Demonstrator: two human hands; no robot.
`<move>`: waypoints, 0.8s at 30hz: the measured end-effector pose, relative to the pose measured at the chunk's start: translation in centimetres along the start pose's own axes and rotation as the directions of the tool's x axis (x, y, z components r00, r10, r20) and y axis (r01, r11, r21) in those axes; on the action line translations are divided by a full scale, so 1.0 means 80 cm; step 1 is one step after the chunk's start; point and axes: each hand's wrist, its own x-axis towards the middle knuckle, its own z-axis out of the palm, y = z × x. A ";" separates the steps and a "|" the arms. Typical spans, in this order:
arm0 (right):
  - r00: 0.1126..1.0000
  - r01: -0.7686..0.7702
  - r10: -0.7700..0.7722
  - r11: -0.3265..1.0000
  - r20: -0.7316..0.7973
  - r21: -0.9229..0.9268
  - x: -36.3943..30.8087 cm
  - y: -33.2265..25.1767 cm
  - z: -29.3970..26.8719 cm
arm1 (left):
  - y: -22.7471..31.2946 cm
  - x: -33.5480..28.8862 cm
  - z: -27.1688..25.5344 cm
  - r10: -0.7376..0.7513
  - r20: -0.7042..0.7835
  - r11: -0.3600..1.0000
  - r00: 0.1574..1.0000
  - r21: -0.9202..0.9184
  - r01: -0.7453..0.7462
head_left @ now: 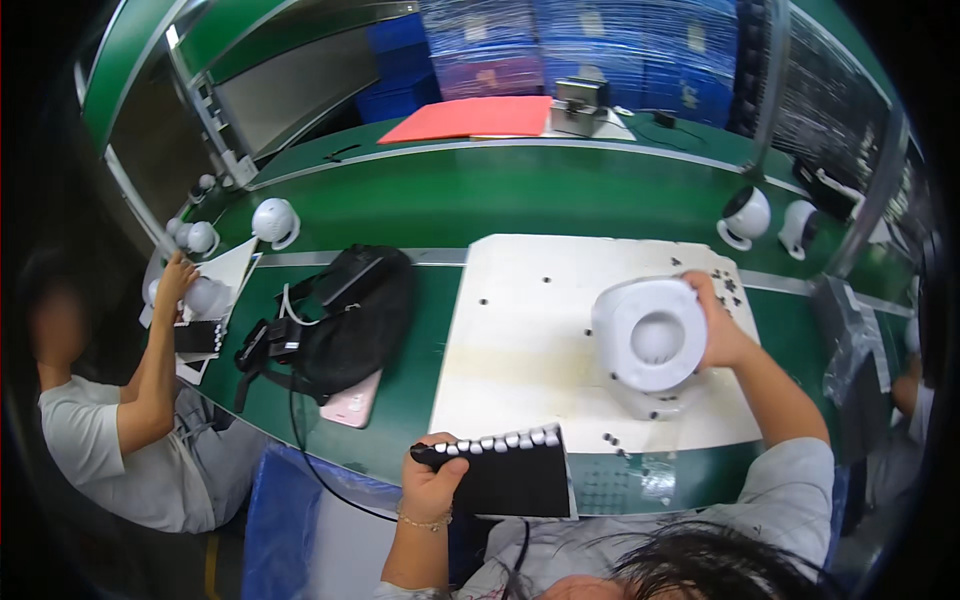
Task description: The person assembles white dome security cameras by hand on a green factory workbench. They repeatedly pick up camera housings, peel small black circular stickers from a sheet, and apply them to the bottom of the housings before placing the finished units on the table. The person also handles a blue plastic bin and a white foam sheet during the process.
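While the left hand pinches a black card by its corner, thumb on top, white pads run along the card's upper edge at the front of the bench. The card looks light and fairly stiff, so a plain edge is the safest hold, keeping fingers off the pads. To its right, over the white board, is a white housing, its round recess facing up; it seems hard, light plastic, smooth enough to slip and easily scuffed. The right hand grasps its right side, where the curved wall suits a wrapped palm.
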 end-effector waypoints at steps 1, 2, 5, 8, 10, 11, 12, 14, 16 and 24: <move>0.999 -0.044 0.044 0.999 0.017 0.022 -0.017 0.009 0.001 | 0.002 -0.004 0.017 0.010 0.053 0.999 0.999 -0.050 -0.007; 0.998 -0.062 0.062 0.998 0.010 0.032 -0.029 0.023 0.003 | 0.004 -0.006 0.035 -0.009 0.115 1.000 0.993 -0.008 0.010; 0.996 -0.083 0.084 0.991 0.004 -0.102 -0.051 0.045 -0.004 | 0.004 0.003 0.090 -0.117 0.272 0.988 0.955 0.128 0.084; 0.997 0.004 0.027 0.919 0.071 -0.395 -0.052 0.048 -0.014 | -0.002 0.010 0.123 -0.182 0.338 0.944 0.923 0.322 0.069; 0.993 0.046 0.005 0.900 0.115 -0.434 -0.054 0.051 -0.022 | -0.006 0.012 0.143 -0.189 0.353 0.921 0.916 0.388 0.041; 0.990 0.064 -0.001 0.890 0.138 -0.452 -0.055 0.052 -0.025 | -0.007 0.012 0.152 -0.196 0.361 0.908 0.912 0.418 0.030; 0.989 0.058 0.006 0.900 0.147 -0.431 -0.060 0.044 -0.035 | -0.006 0.012 0.163 -0.210 0.369 0.904 0.905 0.427 0.035; 0.984 0.088 -0.022 0.922 0.175 -0.376 -0.061 0.035 -0.059 | 0.000 0.011 0.179 -0.230 0.379 0.890 0.896 0.454 0.036; 0.993 0.049 -0.015 0.953 0.116 -0.300 -0.063 -0.008 -0.069 | -0.007 0.007 0.187 -0.109 0.369 0.885 0.923 0.460 -0.079; 0.905 0.416 -0.426 0.876 0.012 -0.244 -0.081 -0.095 -0.001 | -0.021 0.008 0.216 0.009 0.568 0.721 0.823 0.567 -0.399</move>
